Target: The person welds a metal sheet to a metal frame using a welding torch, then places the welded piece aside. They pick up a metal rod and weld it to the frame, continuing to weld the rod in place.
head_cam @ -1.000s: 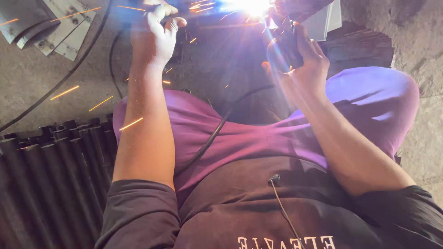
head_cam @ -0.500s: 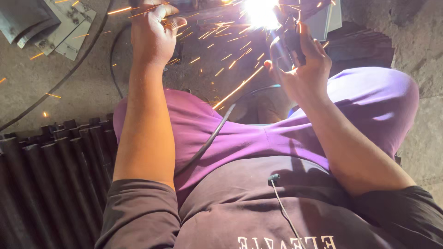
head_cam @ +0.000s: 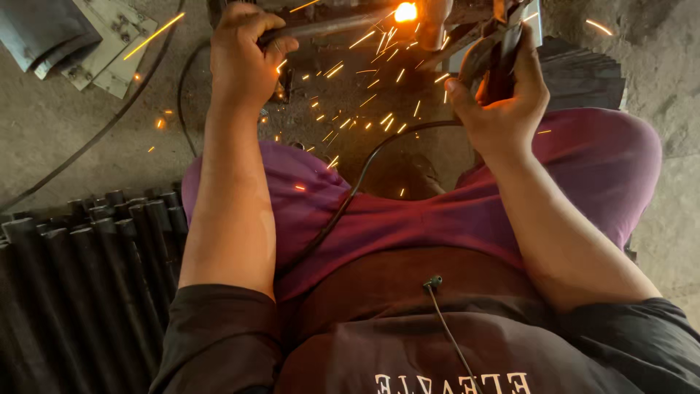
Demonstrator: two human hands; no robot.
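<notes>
The top edge cuts off most of the work at twelve o'clock, so I cannot make out the whole piece under the glowing spot (head_cam: 405, 12); only a metal rod (head_cam: 321, 26) and dark bars around it show. My right hand's tool, a dark holder (head_cam: 490, 58), is partly hidden by the fingers and its tip is lost against the clutter. A black cable (head_cam: 350, 197) runs from it down across the purple trousers (head_cam: 452, 211) toward six o'clock.

My left hand (head_cam: 244, 55), at eleven o'clock, is closed in a fist around the near end of the rod. My right hand (head_cam: 503, 102), at one o'clock, is wrapped round the holder, thumb up its side. The glowing spot sits between the two hands, nearer the right and above both.

Half a second ago the arc was a white glare with long streaks; now it is a small orange glow, with short sparks (head_cam: 364, 109) scattered below. Ribbed bars (head_cam: 80, 277) lie at eight o'clock, metal plates (head_cam: 109, 44) at ten.
</notes>
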